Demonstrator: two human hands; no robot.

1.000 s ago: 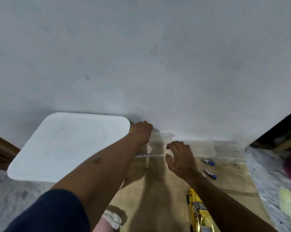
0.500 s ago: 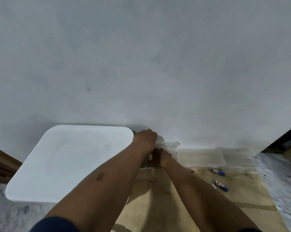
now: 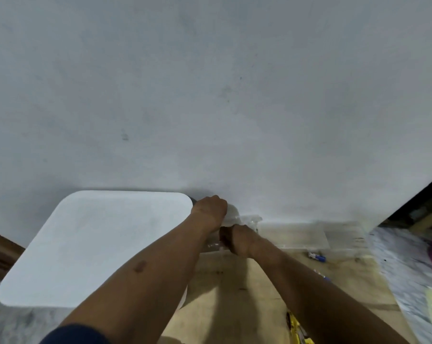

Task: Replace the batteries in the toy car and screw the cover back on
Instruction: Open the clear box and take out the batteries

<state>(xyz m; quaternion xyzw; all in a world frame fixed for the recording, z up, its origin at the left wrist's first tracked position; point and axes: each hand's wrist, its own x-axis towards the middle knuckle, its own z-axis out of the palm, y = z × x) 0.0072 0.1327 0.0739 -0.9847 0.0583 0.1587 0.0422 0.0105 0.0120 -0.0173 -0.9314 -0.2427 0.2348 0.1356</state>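
My left hand (image 3: 210, 209) is closed in a fist by the wall, gripping the raised edge of a clear plastic box (image 3: 294, 234). Just below it, my right hand (image 3: 237, 240) reaches into the box's left end with fingers curled down and hidden. What they touch cannot be made out. Two blue batteries (image 3: 316, 256) (image 3: 324, 277) lie on the tan cardboard (image 3: 234, 306) to the right of my right forearm. The yellow toy car (image 3: 295, 328) shows partly at the bottom edge, mostly behind my right arm.
A white, rounded, square stool top (image 3: 93, 244) stands to the left, touching my left forearm. A grey wall (image 3: 210, 95) rises directly behind the box. Marbled floor (image 3: 408, 281) lies to the right, with a dark doorway at the far right.
My right hand went from hovering open above the cardboard to reaching into the clear box beside my left hand. The view tilted down a little, and the car came back into view.
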